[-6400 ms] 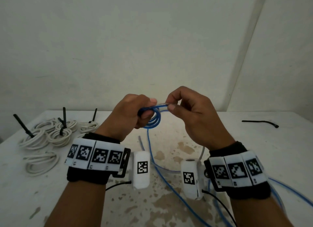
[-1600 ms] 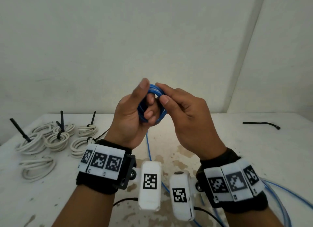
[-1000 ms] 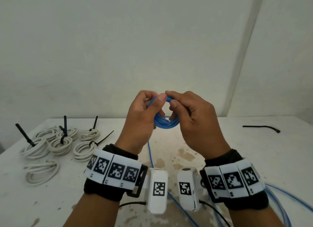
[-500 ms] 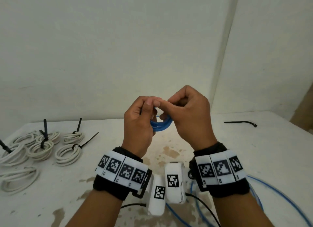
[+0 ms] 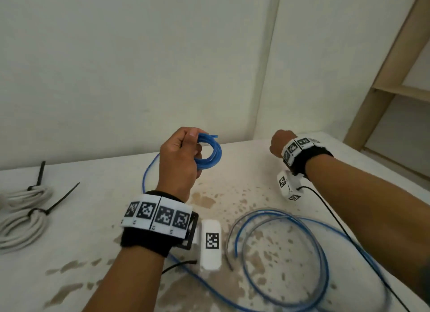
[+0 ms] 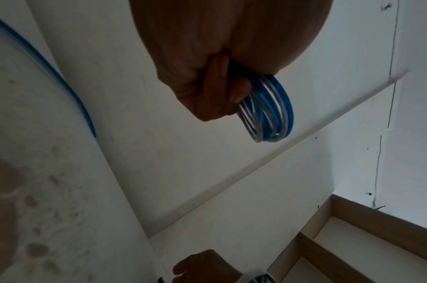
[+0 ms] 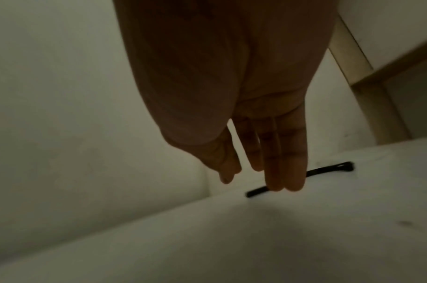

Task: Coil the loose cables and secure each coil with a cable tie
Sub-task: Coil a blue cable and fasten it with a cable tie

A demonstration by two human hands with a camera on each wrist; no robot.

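My left hand (image 5: 183,153) is raised above the table and grips a small blue cable coil (image 5: 210,154) of several turns. The left wrist view shows the curled fingers (image 6: 222,92) round the blue and pale strands of the coil (image 6: 273,114). My right hand (image 5: 278,144) reaches to the table's far right. In the right wrist view its fingers (image 7: 275,168) are straight, with their tips over a black cable tie (image 7: 328,170) lying on the table. Whether they touch the tie cannot be told. The head view hides the tie behind the hand.
Loose blue cable (image 5: 279,218) lies in wide loops on the stained white table (image 5: 93,253), trailing under both arms. White coils (image 5: 23,223) bound with black ties (image 5: 60,200) sit at the left edge. A wooden shelf frame (image 5: 384,79) stands beyond the table's right side.
My right hand has let go of the blue coil and swung right to the far side of the table. The left hand keeps the coil alone. The head view has turned right.
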